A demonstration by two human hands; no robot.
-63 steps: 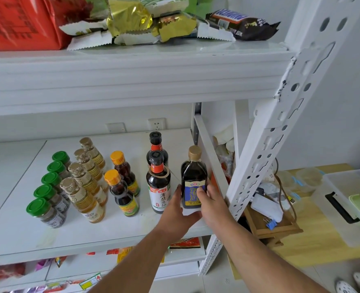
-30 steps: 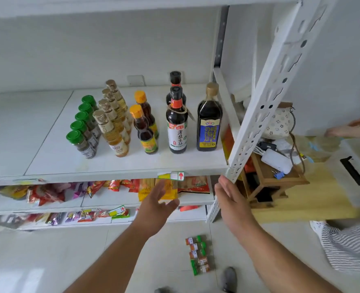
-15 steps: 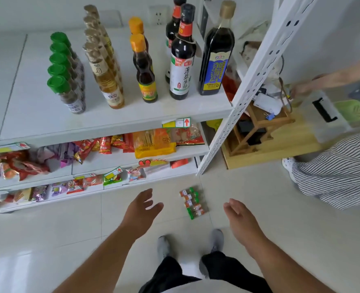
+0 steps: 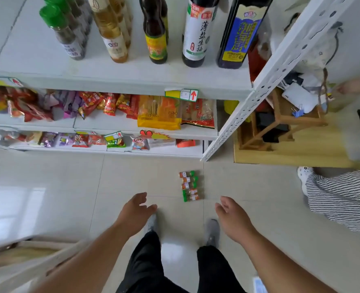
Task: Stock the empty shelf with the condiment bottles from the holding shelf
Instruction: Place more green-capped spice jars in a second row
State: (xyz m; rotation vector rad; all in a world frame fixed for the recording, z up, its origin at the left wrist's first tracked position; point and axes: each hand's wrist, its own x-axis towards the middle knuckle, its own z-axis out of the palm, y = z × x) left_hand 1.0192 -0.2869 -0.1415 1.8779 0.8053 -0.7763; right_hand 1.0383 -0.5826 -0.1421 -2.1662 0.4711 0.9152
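Observation:
Several small spice bottles (image 4: pixel 190 186) with green caps and orange labels lie in a row on the tiled floor in front of the rack. My left hand (image 4: pixel 135 213) hangs open to their lower left, and my right hand (image 4: pixel 233 218) hangs open to their lower right; neither touches them. Above, the white shelf (image 4: pixel 115 81) carries rows of bottles: green-capped jars (image 4: pixel 66 31), yellow oil bottles (image 4: pixel 112 32), a dark sauce bottle with a yellow label (image 4: pixel 156 34), a white-labelled soy bottle (image 4: pixel 198 32) and a blue-labelled dark bottle (image 4: pixel 239 32).
Snack packets (image 4: pixel 158 112) fill the two lower shelves. The slanted white rack post (image 4: pixel 265 81) stands at right, with a wooden stand (image 4: pixel 280 123) on a wooden board beyond it. Another person's striped trouser leg (image 4: pixel 344 199) and hand (image 4: pixel 352 85) are at far right. My feet stand below the hands.
My hands left the blue-labelled bottle on the shelf and dropped low. The view tilted down to the floor, bringing the spice bottles closer.

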